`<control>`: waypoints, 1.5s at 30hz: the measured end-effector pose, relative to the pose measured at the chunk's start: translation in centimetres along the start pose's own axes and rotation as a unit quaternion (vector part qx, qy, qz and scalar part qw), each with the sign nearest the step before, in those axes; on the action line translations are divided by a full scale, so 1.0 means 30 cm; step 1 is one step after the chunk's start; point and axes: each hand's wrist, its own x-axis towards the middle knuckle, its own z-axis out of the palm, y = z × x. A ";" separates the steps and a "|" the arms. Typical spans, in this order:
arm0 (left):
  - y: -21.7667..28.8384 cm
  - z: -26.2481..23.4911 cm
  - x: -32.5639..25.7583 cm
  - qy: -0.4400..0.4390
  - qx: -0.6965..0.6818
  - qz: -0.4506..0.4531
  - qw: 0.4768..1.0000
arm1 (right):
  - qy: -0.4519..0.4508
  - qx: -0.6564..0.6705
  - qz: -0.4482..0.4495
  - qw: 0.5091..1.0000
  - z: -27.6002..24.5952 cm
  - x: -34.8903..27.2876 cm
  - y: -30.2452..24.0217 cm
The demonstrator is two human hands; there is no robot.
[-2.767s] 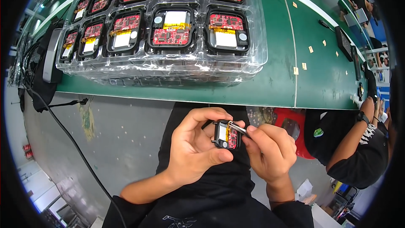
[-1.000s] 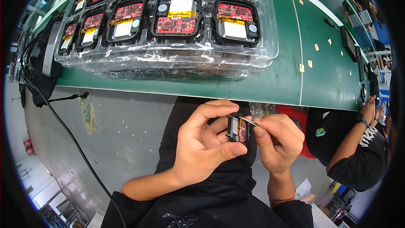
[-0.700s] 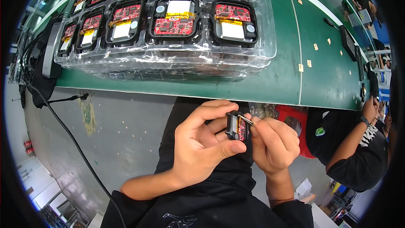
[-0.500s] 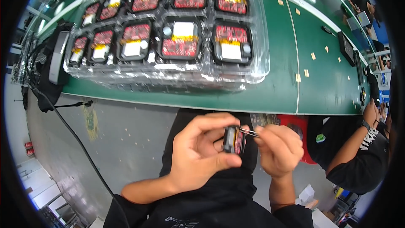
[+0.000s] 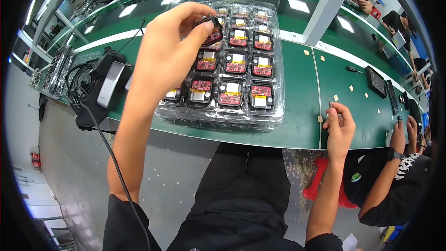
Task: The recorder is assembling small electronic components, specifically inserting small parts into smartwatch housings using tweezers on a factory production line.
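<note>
My left hand (image 5: 169,42) is raised over the clear plastic tray stack (image 5: 278,88), pinching a small black module with a red circuit board (image 5: 211,30) between thumb and fingers above the tray's left cells. The tray holds several like modules with red boards and yellow tape. My right hand (image 5: 339,128) hovers at the green table's front edge, right of the tray, fingers pinched on thin tweezers (image 5: 330,104) that point upward.
A grey scanner-like device (image 5: 109,83) with black cables lies left of the tray on the green table (image 5: 306,130). Small tan squares dot the table to the right. A co-worker's hands (image 5: 404,130) work at the far right. A white post (image 5: 325,4) stands behind.
The hands have parted from my lap. My left hand has carried the module up and forward over the tray. My right hand has moved right to the table edge with the tweezers.
</note>
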 end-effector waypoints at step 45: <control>0.150 0.673 -0.292 -0.193 -0.161 0.269 0.930 | -0.019 0.057 0.088 0.994 -0.046 0.023 0.005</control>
